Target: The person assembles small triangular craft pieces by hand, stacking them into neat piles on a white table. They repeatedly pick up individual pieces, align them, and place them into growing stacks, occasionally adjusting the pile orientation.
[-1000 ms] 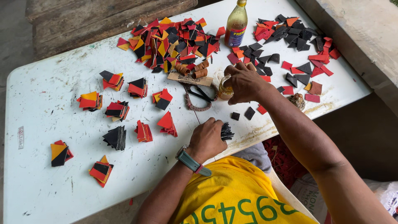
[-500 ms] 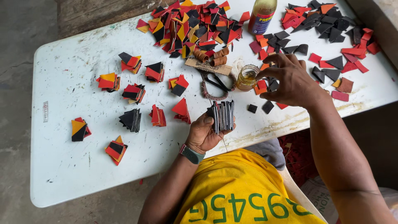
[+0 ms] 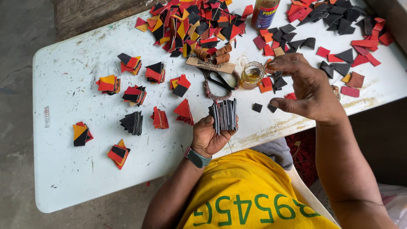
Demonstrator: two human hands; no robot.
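My left hand (image 3: 207,138), with a watch on its wrist, grips an upright stack of black pieces (image 3: 224,114) just above the near edge of the white table (image 3: 68,169). To the right my right hand (image 3: 307,91) hovers over the table with its fingers apart and nothing in it. It is beside a small glass jar of amber glue (image 3: 252,75) and above a few loose black pieces (image 3: 257,107). Black scissors (image 3: 220,82) lie between the jar and the stack.
Small sorted stacks of red, black and yellow pieces (image 3: 133,95) dot the table's left half. A big mixed heap (image 3: 190,21) lies at the far edge, with a bottle (image 3: 263,12) and more red and black pieces (image 3: 339,25) to the right. Brown rolls (image 3: 214,55) rest on a card.
My left hand has lifted the black stack off the table and now holds it upright. My right hand left the jar, drew back toward the near edge and spread its fingers.
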